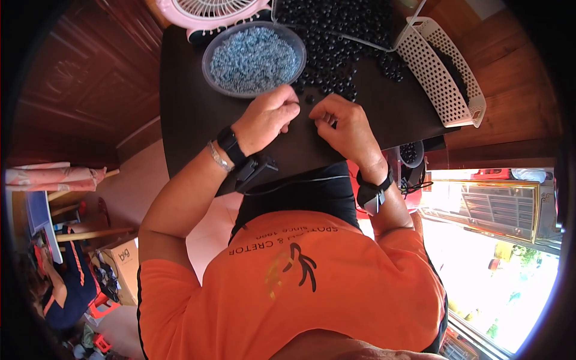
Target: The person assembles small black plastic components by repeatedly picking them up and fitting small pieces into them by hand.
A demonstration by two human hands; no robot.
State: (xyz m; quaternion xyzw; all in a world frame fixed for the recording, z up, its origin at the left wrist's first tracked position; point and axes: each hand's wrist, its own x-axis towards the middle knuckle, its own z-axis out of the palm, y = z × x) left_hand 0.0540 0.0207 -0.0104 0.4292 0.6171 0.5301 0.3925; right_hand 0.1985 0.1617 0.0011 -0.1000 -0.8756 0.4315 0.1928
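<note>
My left hand (269, 119) is closed in a pinch, thumb against the bent fingers, just below the front rim of a clear oval tub (206, 71) full of small pale-blue beads (255, 59). Across a narrow gap, my right hand (347, 127) also has its thumb and fingertips pressed together. Whatever either hand pinches is too small or hidden to make out. A single black bead (309, 99) lies on the dark tabletop between the hands, at the near edge of a wide spread of loose black beads (333, 75).
A pink fan (207, 13) stands behind the tub. At the far right is a white perforated basket (435, 90) beside a clear tray's edge (366, 43). A dark clip-like object (257, 170) sits at the table's near edge. Below right is a small container of black beads (411, 153). Another person (71, 288) is at far left.
</note>
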